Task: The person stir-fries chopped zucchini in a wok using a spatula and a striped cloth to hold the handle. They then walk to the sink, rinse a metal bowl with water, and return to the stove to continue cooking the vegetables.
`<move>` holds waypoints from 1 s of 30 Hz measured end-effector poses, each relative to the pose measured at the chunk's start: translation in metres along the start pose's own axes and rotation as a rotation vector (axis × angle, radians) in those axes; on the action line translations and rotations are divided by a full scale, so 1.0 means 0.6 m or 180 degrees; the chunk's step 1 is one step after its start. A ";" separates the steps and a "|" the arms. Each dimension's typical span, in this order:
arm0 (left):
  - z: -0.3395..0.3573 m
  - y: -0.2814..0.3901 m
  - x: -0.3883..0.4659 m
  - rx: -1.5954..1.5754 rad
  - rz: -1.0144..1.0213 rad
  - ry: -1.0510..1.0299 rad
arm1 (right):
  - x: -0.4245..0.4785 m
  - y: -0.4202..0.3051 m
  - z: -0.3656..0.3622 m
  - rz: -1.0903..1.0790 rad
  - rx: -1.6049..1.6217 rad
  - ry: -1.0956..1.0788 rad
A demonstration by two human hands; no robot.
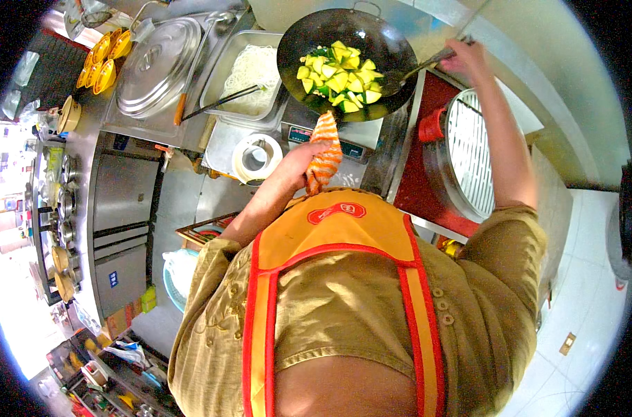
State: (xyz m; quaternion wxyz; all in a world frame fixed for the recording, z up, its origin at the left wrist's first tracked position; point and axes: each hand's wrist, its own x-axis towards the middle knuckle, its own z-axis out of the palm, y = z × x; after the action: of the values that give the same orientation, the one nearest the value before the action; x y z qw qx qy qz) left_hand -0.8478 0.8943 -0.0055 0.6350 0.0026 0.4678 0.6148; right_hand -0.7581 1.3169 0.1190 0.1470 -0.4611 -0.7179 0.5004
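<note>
A dark wok (368, 26) stands on the cooktop, with green-skinned squash chunks (339, 78) heaped inside. My right hand (464, 60) grips the handle of a metal wok spatula or ladle (429, 61); its head lies in the wok at the right of the chunks. In my left hand (311, 156) is a folded orange-and-white striped cloth (327, 138), at the wok's near edge. Whether the cloth wraps a wok handle is hidden.
Left of the wok, a steel tray (217, 86) holds white noodles (250, 73) and chopsticks (222, 102). Beyond are a large metal lid (157, 68) and yellow bowls (105, 75). A white ring-shaped container (237, 159) sits nearer. At right are a slatted round rack (469, 151) and a red container (431, 125).
</note>
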 end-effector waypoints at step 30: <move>-0.020 -0.001 0.012 -0.0329 -0.0079 -0.0205 | -0.270 -0.005 0.122 -0.3956 -0.1450 -0.0811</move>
State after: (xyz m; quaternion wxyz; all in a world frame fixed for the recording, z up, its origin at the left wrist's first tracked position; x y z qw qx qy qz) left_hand -0.8559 0.8931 -0.0168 0.6565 -0.0162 0.4146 0.6299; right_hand -0.7229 1.1431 0.1289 0.2207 0.0809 -0.9492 0.2094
